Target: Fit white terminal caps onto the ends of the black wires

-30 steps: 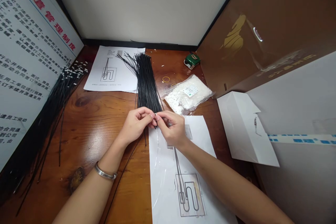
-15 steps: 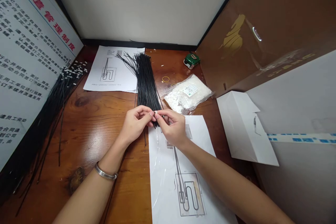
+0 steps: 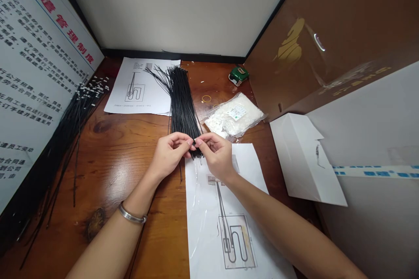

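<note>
My left hand [image 3: 172, 151] is closed in a pinch on a thin black wire [image 3: 194, 143]. A length of wire trails below that forearm toward the bottom edge. Fingertip to fingertip with it, my right hand [image 3: 216, 153] pinches a tiny white connector, almost wholly covered by the fingers now. Both hands meet over the near end of a thick bundle of black wires [image 3: 181, 100]. Just beyond the right hand lies a clear plastic bag of small white parts [image 3: 245, 111].
At the left, more black wires [image 3: 62, 135] carry white connectors on their far ends. One printed drawing [image 3: 114, 96] lies under the bundle, another drawing [image 3: 203, 226] beneath my right forearm. A green tape measure [image 3: 238, 75] sits at the back; a white folded box [image 3: 294, 161] stands right.
My right fingertips have shifted slightly right and closed over the white piece that showed between them. A short black bit shows between the hands now. The left hand is nearly still.
</note>
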`<state>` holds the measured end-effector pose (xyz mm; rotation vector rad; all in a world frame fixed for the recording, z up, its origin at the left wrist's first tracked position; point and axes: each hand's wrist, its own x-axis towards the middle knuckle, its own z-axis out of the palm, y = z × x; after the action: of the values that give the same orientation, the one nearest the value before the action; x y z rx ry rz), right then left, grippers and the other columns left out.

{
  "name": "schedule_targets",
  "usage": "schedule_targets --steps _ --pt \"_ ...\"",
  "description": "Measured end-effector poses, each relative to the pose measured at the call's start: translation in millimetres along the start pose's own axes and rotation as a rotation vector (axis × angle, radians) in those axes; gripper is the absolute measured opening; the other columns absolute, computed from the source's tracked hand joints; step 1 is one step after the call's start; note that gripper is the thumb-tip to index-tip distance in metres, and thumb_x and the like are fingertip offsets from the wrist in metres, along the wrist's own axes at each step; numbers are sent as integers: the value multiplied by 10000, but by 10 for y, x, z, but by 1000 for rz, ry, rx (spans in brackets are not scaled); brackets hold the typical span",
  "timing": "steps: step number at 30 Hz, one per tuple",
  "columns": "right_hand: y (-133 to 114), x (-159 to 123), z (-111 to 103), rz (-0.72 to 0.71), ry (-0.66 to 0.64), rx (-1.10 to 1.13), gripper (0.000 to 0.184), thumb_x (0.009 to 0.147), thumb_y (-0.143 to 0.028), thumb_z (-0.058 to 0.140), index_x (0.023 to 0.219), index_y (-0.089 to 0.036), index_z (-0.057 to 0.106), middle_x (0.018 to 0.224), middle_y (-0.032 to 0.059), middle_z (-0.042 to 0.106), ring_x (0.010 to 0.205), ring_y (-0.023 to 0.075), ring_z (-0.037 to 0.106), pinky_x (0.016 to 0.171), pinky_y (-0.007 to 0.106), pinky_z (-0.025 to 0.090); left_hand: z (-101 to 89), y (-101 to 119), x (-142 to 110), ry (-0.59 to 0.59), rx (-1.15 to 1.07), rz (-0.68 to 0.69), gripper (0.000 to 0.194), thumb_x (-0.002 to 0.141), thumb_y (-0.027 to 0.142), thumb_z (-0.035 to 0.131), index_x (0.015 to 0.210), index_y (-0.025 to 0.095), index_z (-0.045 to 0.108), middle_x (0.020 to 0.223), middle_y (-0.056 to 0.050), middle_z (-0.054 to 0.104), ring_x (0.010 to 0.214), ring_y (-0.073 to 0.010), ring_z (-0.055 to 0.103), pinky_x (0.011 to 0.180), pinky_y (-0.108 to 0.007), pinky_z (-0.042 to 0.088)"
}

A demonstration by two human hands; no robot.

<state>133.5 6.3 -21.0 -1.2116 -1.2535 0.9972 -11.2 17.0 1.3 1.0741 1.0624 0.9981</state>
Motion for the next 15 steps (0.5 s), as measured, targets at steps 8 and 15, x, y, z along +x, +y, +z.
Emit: schedule_targets --steps 8,15 --pt "23 -7 -15 9 -33 28 149 809 -308 635 738 -177 627 624 24 658 574 148 603 547 282 478 -3 2 -4 -1 30 6 219 745 329 703 750 119 640 659 -27 671 521 -94 586 538 -212 495" --pt "12 -18 -7 25 -48 35 148 796 -308 645 732 -175 624 650 40 688 563 151 619 546 293 497 -20 1 -9 -18 51 1 207 747 315 696 750 116 639 670 -42 673 541 -103 590 549 -220 488"
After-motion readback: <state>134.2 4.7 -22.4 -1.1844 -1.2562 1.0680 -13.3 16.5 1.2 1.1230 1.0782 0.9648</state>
